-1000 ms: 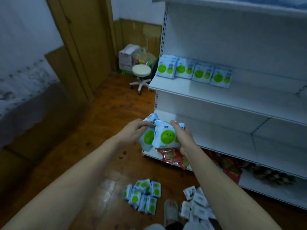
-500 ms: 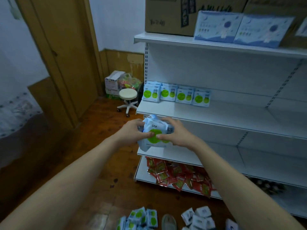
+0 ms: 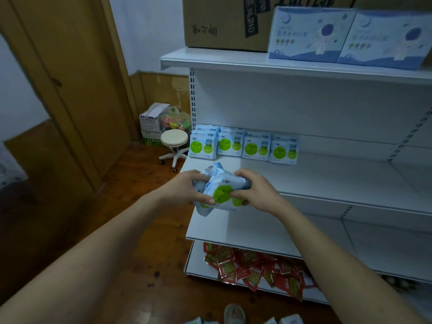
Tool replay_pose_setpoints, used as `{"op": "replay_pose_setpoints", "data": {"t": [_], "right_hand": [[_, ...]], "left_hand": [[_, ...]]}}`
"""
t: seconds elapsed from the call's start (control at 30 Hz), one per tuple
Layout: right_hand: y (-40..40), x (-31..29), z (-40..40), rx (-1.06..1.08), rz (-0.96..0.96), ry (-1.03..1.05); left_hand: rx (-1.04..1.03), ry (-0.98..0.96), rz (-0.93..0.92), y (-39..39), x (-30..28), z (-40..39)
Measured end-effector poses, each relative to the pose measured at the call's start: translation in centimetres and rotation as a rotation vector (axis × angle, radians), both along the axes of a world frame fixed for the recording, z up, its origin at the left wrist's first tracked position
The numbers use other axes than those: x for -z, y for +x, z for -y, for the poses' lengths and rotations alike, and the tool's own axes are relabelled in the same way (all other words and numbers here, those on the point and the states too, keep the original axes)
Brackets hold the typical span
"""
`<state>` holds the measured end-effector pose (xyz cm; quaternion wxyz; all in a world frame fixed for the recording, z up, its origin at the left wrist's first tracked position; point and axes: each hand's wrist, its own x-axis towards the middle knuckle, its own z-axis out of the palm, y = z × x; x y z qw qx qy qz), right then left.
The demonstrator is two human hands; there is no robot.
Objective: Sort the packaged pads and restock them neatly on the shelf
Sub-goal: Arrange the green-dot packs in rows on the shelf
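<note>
Nearest, floor: more pad packs (image 3: 288, 320) lie unsorted by the feet.
Hands: left hand (image 3: 181, 190) and right hand (image 3: 258, 191) grip a bundle of green-dot pad packs (image 3: 221, 191) between them.
Beyond, middle shelf (image 3: 327, 174): a standing row of matching packs (image 3: 244, 146); much room left.

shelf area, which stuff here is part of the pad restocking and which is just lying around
Part of the job:
- green-dot pad packs held by left hand and right hand
- row of pad packs on the middle shelf

Just lying about:
- red sachets
- stool
- cardboard box
- blue astronaut boxes
</note>
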<state>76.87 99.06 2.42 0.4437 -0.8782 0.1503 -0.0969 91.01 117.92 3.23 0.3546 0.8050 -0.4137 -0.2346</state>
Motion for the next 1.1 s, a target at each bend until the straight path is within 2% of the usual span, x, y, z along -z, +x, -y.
{"op": "replay_pose_setpoints", "data": {"t": [0.1, 0.17, 0.27, 0.4, 0.5, 0.67, 0.87, 1.1], "right_hand": [[2.2, 0.0, 5.3, 0.069, -0.008, 0.203], [4.0, -0.1, 9.2, 0.112, -0.003, 0.243], [6.2, -0.1, 14.3, 0.155, -0.030, 0.178], [8.8, -0.4, 19.7, 0.152, -0.128, 0.048], [10.8, -0.8, 23.2, 0.124, -0.217, -0.123], [12.7, -0.8, 25.8, 0.038, -0.312, -0.367], [13.6, 0.3, 26.2, 0.031, -0.344, -0.420], [15.2, 2.5, 26.3, 0.068, -0.264, -0.408]], "left_hand": [[-0.044, -0.009, -0.048, 3.5, 0.0, 3.4], [-0.091, -0.023, -0.085, 5.9, 0.0, 6.1], [-0.084, 0.013, 0.022, 9.0, -0.2, 10.7], [-0.080, 0.104, 0.071, 12.3, 0.0, 17.2], [-0.041, 0.160, 0.231, 14.6, 0.5, 21.4], [-0.030, 0.256, 0.387, 16.9, 2.0, 25.2], [0.025, 0.590, 0.748, 17.4, 3.3, 27.4], [-0.028, 0.599, 0.900, 17.9, 4.6, 28.4]]}}
